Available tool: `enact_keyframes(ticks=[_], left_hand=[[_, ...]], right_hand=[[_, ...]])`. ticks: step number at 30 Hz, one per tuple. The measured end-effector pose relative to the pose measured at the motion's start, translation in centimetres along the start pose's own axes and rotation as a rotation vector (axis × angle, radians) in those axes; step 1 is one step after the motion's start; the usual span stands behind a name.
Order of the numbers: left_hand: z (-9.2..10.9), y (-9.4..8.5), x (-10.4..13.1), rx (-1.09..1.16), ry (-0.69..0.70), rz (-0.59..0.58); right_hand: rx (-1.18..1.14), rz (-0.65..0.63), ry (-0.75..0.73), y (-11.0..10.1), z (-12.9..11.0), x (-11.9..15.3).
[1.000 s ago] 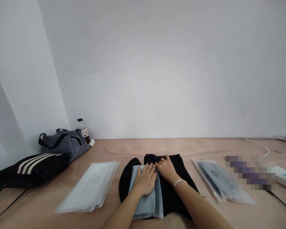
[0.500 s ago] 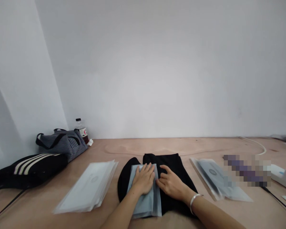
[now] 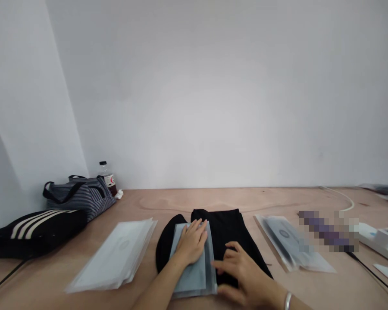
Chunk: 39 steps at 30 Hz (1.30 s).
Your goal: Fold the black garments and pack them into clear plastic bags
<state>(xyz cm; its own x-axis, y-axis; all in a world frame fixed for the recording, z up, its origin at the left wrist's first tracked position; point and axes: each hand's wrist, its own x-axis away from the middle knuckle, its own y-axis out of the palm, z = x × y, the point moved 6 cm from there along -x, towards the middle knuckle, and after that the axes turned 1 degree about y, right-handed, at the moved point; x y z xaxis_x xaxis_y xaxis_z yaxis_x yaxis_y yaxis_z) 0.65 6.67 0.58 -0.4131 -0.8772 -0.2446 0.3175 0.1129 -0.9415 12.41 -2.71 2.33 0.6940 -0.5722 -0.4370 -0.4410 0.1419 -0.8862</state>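
Note:
A translucent plastic bag (image 3: pixel 190 280) with a flat grey-blue item inside lies on folded black cloth (image 3: pixel 228 226). My left hand (image 3: pixel 193 243) rests flat on the upper part of the bag, fingers stretched out. Beside the bag's lower right edge is my right hand (image 3: pixel 242 275), its thumb and index finger apart and the other fingers curled. The index fingertip is at the edge; whether it touches is unclear. I see nothing held in it.
Left of the cloth is a stack of clear plastic bags (image 3: pixel 114 256); on the right lie filled bags (image 3: pixel 286 239). Farther left stand a striped bag (image 3: pixel 84 196), a black bag (image 3: pixel 45 230) and a bottle (image 3: pixel 109 178). A power strip (image 3: pixel 371 237) with cables sits at far right.
My right hand has moved down along the bag's right edge toward me, and its thumb and index finger have spread apart. My left hand stays flat on the bag.

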Motion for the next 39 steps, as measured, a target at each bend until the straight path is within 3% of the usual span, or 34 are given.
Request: enact_keyframes(ticks=[3, 6, 11, 16, 23, 26, 30, 39], left_hand=[[0.5, -2.3, 0.2, 0.048, 0.057, 0.122], [0.5, -3.6, 1.0, 0.047, 0.086, 0.092], [-1.5, -1.8, 3.2, 0.037, 0.023, -0.054], [-2.8, -0.7, 3.8, 0.137, -0.042, 0.011], [-3.1, -1.0, 3.8, 0.223, -0.064, 0.055], [-3.3, -0.9, 3.9, 0.208, -0.058, 0.053], [-3.5, -0.6, 4.0, 0.179, -0.062, 0.019], [-3.0, 0.2, 4.0, 0.098, -0.014, -0.078]], right_hand=[[-0.026, -0.038, 0.201, -0.3, 2.6, -0.7], [-0.006, -0.098, 0.245, 0.3, 3.8, -1.6], [-0.004, -0.083, 0.247, 1.6, 4.1, -2.1], [0.067, -0.052, 0.220, 1.7, 4.1, -2.9], [0.272, -0.269, 0.107, 3.8, 3.8, -6.7], [0.299, -0.285, 0.121, 5.2, 3.8, -7.6], [0.326, -0.281, 0.137, 5.4, 4.3, -6.9], [0.404, -0.178, 0.288, 1.6, 9.0, -1.6]])
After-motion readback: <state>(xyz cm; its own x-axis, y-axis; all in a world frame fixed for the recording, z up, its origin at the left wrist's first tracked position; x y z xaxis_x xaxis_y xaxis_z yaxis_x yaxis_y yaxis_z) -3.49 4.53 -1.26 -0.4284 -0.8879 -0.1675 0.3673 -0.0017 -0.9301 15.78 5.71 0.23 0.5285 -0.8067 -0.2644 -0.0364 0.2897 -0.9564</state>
